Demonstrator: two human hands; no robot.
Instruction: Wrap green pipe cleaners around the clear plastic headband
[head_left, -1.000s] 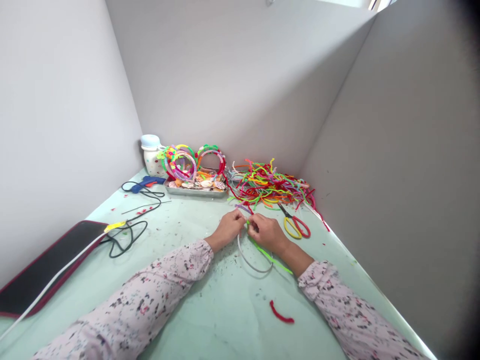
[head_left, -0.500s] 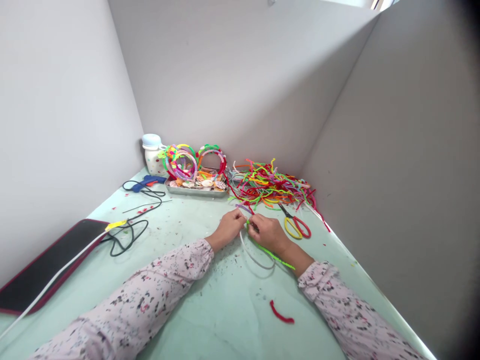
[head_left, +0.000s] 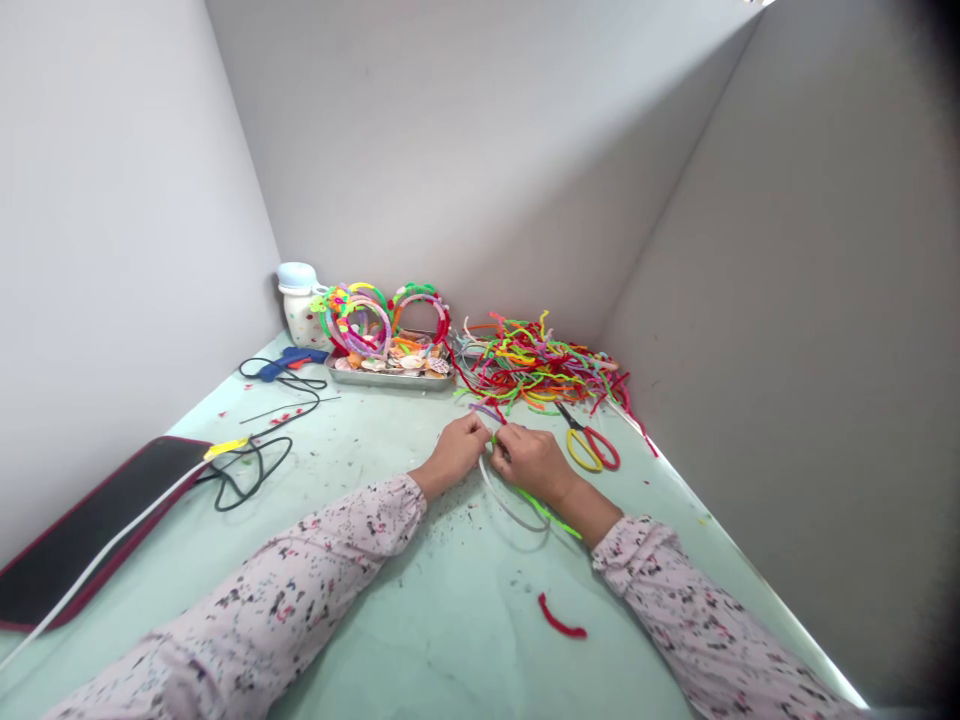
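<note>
Hands meet fingertip to fingertip in the head view, out on the bench [head_left: 420, 640] toward its far right corner. The left hand [head_left: 457, 450] has its grip pinched on the white hoop [head_left: 510, 508], and the right hand [head_left: 529, 462] has its grip clamped on the green pipe cleaner [head_left: 551, 517]. Both strands trail back toward the near edge. Scissors [head_left: 589, 446] lie just right of the right hand. The pipe-cleaner pile [head_left: 540, 362] fills the far corner with a tray [head_left: 390, 379] beside it, and a red scrap [head_left: 561, 626] sits nearer the near edge.
</note>
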